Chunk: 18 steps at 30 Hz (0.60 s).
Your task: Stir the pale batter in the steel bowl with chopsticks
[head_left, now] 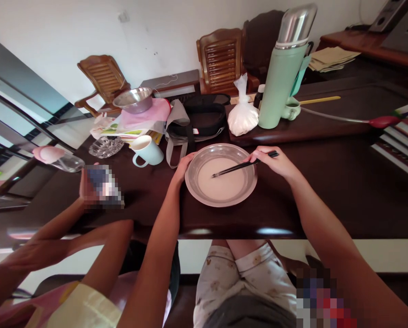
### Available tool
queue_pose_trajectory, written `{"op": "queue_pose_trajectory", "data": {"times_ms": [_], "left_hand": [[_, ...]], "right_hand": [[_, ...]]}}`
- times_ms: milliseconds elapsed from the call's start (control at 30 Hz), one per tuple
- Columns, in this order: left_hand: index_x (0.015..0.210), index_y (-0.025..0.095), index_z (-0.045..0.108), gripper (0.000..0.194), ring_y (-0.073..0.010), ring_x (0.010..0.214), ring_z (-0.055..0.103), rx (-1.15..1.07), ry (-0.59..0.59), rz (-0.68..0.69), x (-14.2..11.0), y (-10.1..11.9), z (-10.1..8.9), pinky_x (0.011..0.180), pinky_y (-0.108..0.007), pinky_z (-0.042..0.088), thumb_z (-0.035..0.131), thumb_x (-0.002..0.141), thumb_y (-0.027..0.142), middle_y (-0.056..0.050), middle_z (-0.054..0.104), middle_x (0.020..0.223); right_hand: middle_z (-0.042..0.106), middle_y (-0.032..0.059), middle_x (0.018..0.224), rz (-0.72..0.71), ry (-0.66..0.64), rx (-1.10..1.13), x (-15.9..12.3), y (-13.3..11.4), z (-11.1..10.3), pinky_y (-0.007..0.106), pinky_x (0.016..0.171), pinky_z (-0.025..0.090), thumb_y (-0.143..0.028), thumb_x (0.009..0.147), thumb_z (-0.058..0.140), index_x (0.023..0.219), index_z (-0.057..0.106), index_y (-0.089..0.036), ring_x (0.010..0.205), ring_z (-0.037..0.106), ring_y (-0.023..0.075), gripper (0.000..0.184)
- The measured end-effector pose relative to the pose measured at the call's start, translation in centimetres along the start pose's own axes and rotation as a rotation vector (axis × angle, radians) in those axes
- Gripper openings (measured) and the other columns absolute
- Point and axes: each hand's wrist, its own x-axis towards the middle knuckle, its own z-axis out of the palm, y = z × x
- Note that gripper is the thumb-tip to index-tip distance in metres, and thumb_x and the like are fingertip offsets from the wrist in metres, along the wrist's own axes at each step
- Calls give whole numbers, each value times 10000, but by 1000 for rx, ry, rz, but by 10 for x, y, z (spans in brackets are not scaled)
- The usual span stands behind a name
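The left hand [184,167] grasps the left rim of a wide bowl [220,203], though how far its fingers reach beneath is hidden; the right hand [272,160] grips dark chopsticks [236,169], their tips at the pale liquid [220,184] within. The bowl stands near the near edge of the table [275,209], with a mug [151,152] to the far left and a tied bag [243,119] beyond. A brisk stroke could slop liquid over the shallow wall; a loosened left hold could let the bowl skid or tip.
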Motion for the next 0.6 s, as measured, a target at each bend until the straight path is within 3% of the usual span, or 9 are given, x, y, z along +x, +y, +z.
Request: {"op": "queue_pose_trajectory", "data": {"times_ms": [133,233,333,400,500,600], "left_hand": [[1059,126,686,459,-283,1052,578,4,1,-6,0,1,0,924,-358,416,581,745,444,-87,687,1056],[1066,124,684,464,-285,1064,572,24,9,-9,-1,2,0,931,-363,414,572,752,447,-90,684,1068],[1081,118,677,481,-283,1036,586,20,11,-12,-1,0,0,916,-366,425,567,747,446,-93,689,1044],[1085,119,675,484,-283,1040,586,18,7,-6,1,-2,-1,915,-365,427,562,748,446,-93,689,1042],[1071,124,680,473,-285,1065,575,24,0,3,1,-2,-2,924,-360,422,561,751,451,-90,685,1061],[1060,125,685,453,-282,1063,575,28,4,1,0,-1,-2,928,-356,418,565,760,443,-86,686,1060]], "right_hand": [[713,30,691,-4,146,39,0,4,-7,307,719,491,-504,836,589,613,650,-212,726,677,197,372],[718,36,711,32,49,36,-1,2,-4,309,678,493,-523,838,573,612,649,-212,719,672,201,392],[734,36,823,24,-55,-9,0,-1,1,340,813,491,-539,826,580,688,680,-222,855,674,221,360],[735,39,836,4,4,-28,1,-1,1,343,820,489,-545,819,586,701,682,-224,888,670,226,356],[726,53,752,6,144,-8,0,1,-4,310,664,491,-551,821,581,637,656,-213,792,677,220,392],[721,53,716,32,78,34,-1,1,-3,292,587,467,-548,827,575,608,646,-208,714,670,207,410]]}}
